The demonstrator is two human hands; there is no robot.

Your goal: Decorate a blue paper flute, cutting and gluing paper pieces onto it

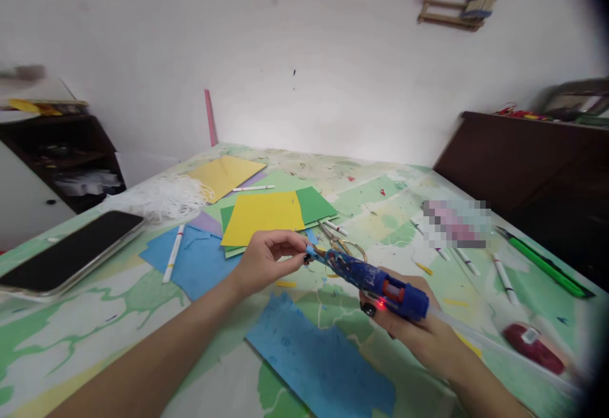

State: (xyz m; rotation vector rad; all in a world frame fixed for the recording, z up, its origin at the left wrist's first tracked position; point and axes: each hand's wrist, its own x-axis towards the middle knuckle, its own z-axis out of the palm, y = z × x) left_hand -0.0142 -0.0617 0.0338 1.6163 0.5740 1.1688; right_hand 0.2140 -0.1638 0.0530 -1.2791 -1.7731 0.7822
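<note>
My right hand (409,310) is wrapped round a blue glue gun (366,278) with a red light glowing on its side. The gun's nozzle points left and meets a small blue paper piece (311,251). That piece is pinched between the thumb and fingers of my left hand (273,256). Below both hands a cut sheet of blue paper (318,358) lies on the patterned tablecloth. Gold-handled scissors (352,248) lie partly hidden behind the gun. Yellow paper (264,215) rests on green sheets just behind my left hand.
A black phone (71,250) and white string (166,196) are at the left. More blue paper (204,266) carries a white marker (174,254). At the right are a green cutter (547,266), several markers and a dark red object (533,346).
</note>
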